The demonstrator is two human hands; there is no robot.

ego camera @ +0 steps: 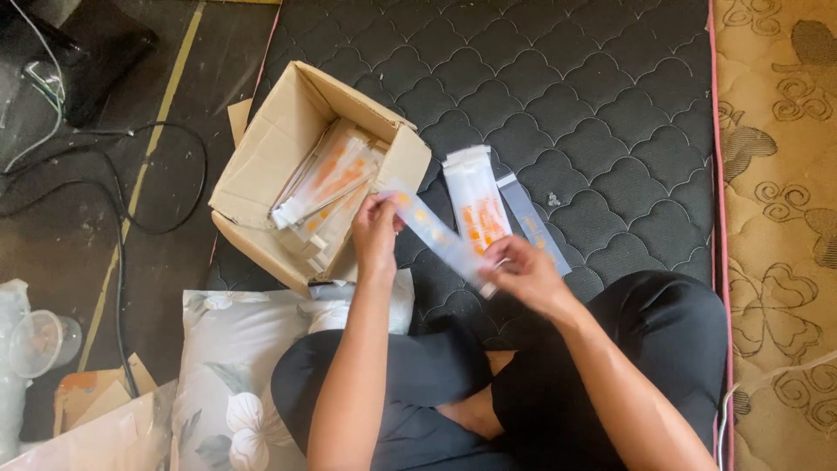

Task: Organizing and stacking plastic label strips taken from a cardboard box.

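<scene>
Above the crossed legs, left hand (pixel 375 234) and right hand (pixel 526 275) pinch opposite ends of a clear packet (pixel 436 235); its contents blur. Beside it, the box (pixel 261 166) half-hides more packets (pixel 327 187) on the mattress (pixel 593 105).

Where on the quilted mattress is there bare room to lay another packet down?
The mattress is bare beyond the cardboard box, across to its pink edge. It is crowded near the hands, where flat packets lie beside the box and the left hand and right hand hold a packet.
</scene>
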